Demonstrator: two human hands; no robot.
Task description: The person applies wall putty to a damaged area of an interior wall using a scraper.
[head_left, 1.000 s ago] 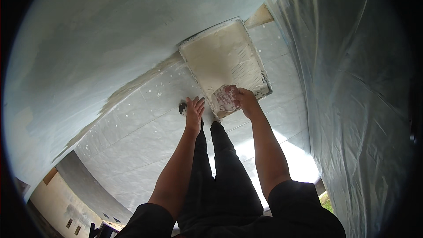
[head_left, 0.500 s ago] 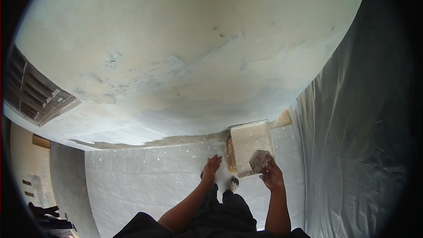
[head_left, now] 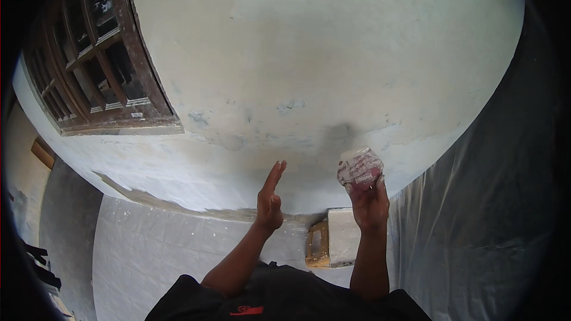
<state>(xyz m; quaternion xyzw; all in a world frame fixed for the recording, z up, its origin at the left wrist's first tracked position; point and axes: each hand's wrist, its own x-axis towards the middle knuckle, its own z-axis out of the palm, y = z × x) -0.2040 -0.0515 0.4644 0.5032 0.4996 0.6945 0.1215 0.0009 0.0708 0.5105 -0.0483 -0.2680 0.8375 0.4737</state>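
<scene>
My right hand [head_left: 370,202] has its grip closed on a crumpled sanding sheet [head_left: 359,167], raised near the pale wall [head_left: 309,71]; my left hand [head_left: 270,199] is open, fingers straight.

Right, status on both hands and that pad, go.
Left hand open, empty, raised before the wall. Right hand gripping a crumpled whitish pad, held up near the wall. Nothing between pad and wall; window well off left.
</scene>
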